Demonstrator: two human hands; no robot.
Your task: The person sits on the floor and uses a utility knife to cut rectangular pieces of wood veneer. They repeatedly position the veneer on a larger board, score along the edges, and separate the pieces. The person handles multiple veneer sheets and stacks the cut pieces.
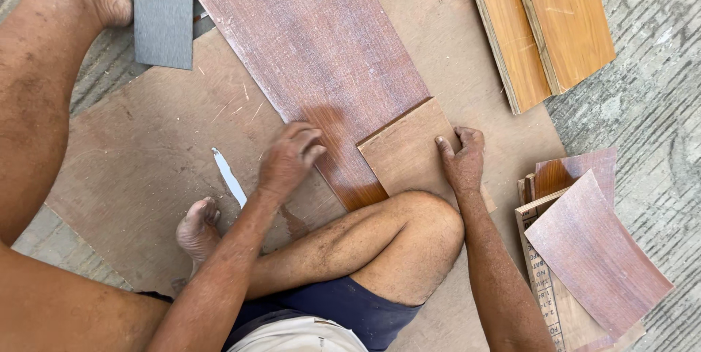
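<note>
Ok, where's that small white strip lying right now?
The white strip lies on the brown board, left of centre, between the left hand and the bare foot.

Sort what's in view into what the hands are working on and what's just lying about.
In hand:
left hand on the long reddish laminate strip
right hand on the small brown board piece

Lying about:
orange wood planks
grey sheet pieces
stack of laminate offcuts
white sliver
</note>
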